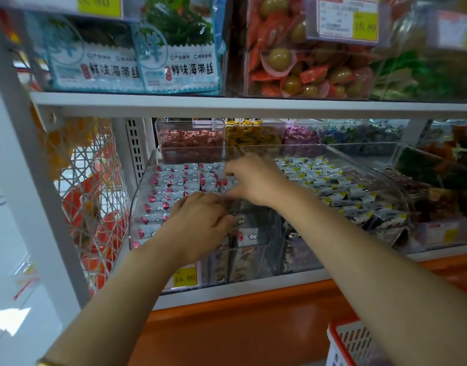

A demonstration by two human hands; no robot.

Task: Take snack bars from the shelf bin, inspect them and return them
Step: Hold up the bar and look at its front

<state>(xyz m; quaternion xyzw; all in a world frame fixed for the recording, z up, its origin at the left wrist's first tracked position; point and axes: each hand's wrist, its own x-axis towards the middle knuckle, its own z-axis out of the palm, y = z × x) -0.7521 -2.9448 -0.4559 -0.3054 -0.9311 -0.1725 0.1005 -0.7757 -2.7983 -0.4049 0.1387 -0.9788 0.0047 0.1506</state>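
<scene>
Right hand [253, 180] is pinching a snack bar [224, 182] inside the bin [137, 207]. Left hand [200, 223] is covering the rows [163, 191]; cannot tell its grip. Risk: crowding hands dislodging neighbours.

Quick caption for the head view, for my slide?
Left hand and right hand reach into the clear bin of pink-and-white snack bars.

One left hand [200, 220], one right hand [253, 180], two seaweed packets [179, 62], one red basket [351, 342].
</scene>
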